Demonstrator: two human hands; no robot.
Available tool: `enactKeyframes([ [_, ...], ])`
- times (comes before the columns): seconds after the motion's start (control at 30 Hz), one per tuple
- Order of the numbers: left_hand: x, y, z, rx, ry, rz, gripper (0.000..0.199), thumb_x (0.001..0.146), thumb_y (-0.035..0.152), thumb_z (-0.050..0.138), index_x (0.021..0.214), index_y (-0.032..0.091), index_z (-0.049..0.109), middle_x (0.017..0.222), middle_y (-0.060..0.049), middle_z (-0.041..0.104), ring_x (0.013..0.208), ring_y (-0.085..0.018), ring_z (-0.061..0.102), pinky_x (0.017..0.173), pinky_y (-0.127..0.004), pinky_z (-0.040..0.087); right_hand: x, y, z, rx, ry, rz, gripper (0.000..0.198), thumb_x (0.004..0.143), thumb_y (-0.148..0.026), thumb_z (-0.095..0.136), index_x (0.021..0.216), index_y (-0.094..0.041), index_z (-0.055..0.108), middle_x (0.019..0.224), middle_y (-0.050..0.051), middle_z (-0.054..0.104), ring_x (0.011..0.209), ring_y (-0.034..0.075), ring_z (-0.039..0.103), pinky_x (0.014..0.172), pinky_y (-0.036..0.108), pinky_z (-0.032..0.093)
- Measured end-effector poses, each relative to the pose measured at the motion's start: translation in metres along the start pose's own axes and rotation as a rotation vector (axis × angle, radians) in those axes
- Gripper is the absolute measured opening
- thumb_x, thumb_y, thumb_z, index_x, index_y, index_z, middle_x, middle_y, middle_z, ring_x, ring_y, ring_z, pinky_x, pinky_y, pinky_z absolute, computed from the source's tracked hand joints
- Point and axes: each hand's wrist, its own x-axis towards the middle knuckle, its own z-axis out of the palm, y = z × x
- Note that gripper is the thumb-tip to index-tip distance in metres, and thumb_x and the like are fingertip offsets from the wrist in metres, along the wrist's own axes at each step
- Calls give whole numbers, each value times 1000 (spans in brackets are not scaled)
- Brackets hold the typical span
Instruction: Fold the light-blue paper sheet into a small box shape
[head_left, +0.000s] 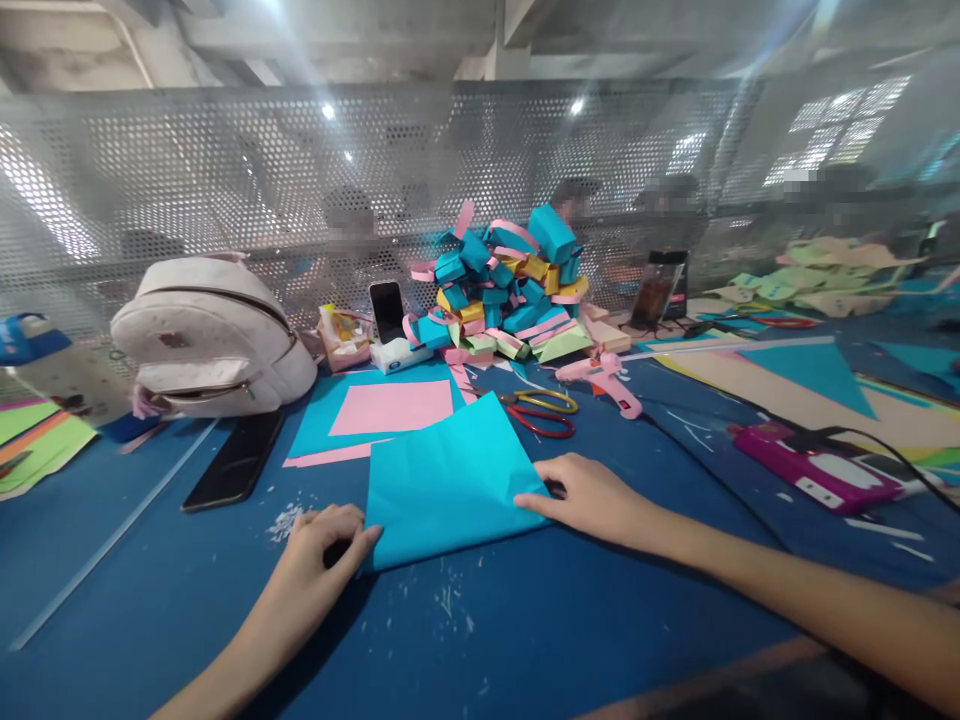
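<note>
A folded sheet of turquoise paper [450,480] lies in front of me at the near middle of the blue table. My left hand [322,550] pinches its lower left corner, thumb on top and fingers behind. At the right edge my right hand [585,495] grips the sheet between thumb and curled fingers. Just beyond it rest a pink sheet [397,405] on flat turquoise paper [315,425]. Red-handled scissors [544,418] and a yellow-handled pair [551,398] lie behind the sheet's right side.
Beyond are a pink glue gun [607,378] with a cord, and a heap of paper pieces [510,290] against a perforated metal screen [420,150]. A white backpack [217,340] and black phone [234,460] stand left. A magenta power strip [817,465] sits right.
</note>
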Motion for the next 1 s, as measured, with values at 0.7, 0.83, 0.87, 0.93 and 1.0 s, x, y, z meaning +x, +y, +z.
enactKeyframes([
  [0.7, -7, 11, 6, 583, -207, 625, 52, 101, 17, 36, 151, 25, 25, 151, -2, 40, 138, -19, 40, 113, -44, 35, -5, -2, -25, -87, -70, -51, 42, 89, -49, 58, 60, -20, 48, 61, 0, 57, 56, 15, 51, 51, 27, 25],
  [0.83, -4, 9, 6, 554, -272, 607, 50, 102, 18, 33, 150, 25, 26, 152, -2, 38, 139, -17, 38, 116, -45, 30, -15, -16, -38, -201, 240, -187, 21, 89, -41, 61, 87, -20, 60, 91, 6, 65, 83, 23, 59, 68, 32, 41],
  [0.87, -4, 10, 5, 555, -287, 600, 50, 102, 18, 32, 150, 25, 26, 152, -2, 38, 139, -17, 37, 116, -46, 30, -18, -21, -37, -199, 245, -275, 21, 91, -38, 59, 97, -19, 61, 101, 8, 66, 92, 25, 60, 76, 35, 43],
  [0.93, -2, 11, 4, 553, -309, 587, 50, 102, 17, 33, 151, 26, 25, 152, -3, 37, 139, -18, 37, 115, -48, 31, -23, -32, -30, -169, 141, -490, 31, 95, -34, 53, 120, -18, 58, 122, 11, 62, 113, 27, 55, 95, 40, 42],
  [1.0, -1, 13, 3, 529, -311, 592, 52, 101, 16, 35, 151, 26, 24, 151, -4, 39, 138, -19, 38, 115, -48, 31, -26, -40, -19, -140, -23, -644, 47, 98, -37, 50, 141, -18, 45, 142, 11, 50, 131, 26, 44, 108, 42, 34],
])
